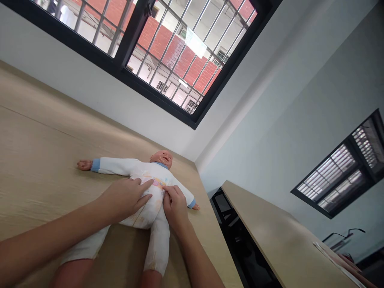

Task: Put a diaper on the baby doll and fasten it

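A baby doll (163, 157) lies on its back on a wooden tabletop (39, 160), arms spread and head toward the window wall. It wears a white suit with blue cuffs and collar. Around its hips is a white diaper (143, 214) with a coloured printed waistband (158, 183). My left hand (127, 200) rests over one side of the diaper, index finger and thumb apart, fingertip at the waistband. On the other side, my right hand (176, 203) has its fingers closed at the diaper's edge near the waist. My palms hide both sides of the diaper.
A barred window (120, 72) with a dark frame is set in the wall behind the tabletop. To the right stands another wooden-topped table (258, 224) with a dark open shelf (240, 236) beneath. Glasses (343, 236) and a pale flat item (337, 262) appear at the right edge.
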### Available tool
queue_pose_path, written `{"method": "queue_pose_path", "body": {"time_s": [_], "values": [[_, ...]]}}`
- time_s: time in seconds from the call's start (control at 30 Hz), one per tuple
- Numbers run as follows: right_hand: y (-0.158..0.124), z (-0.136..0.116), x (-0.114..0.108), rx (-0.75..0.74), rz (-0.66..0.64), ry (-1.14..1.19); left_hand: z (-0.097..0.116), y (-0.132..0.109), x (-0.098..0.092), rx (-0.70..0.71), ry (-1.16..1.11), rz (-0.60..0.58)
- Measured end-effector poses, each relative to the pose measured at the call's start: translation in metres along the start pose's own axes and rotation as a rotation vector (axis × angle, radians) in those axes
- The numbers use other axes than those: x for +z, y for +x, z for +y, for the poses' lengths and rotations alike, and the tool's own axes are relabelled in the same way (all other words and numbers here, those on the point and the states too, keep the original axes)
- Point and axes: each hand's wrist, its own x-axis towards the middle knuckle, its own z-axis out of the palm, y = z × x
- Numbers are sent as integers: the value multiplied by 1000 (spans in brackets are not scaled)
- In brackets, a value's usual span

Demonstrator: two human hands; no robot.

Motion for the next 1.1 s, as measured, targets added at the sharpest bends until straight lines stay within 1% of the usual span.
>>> {"method": "queue_pose_path", "body": {"time_s": [0.1,0.3,0.47,0.67,0.93,1.03,1.1], "values": [[0,0,0,5,0,15,0,0,0,6,-6,15],[0,2,1,9,8,21,1,-1,-1,5,16,1],[0,2,2,17,-1,22,5,4,1,28,63,-12],[0,2,2,23,10,4,9,7,4,-14,72,7],[0,2,2,22,6,10,9,6,0,-34,67,-18],[-1,1,1,29,-1,8,7,4,1,-21,53,13],[-1,1,1,28,2,12,5,3,4,17,38,50]]}}
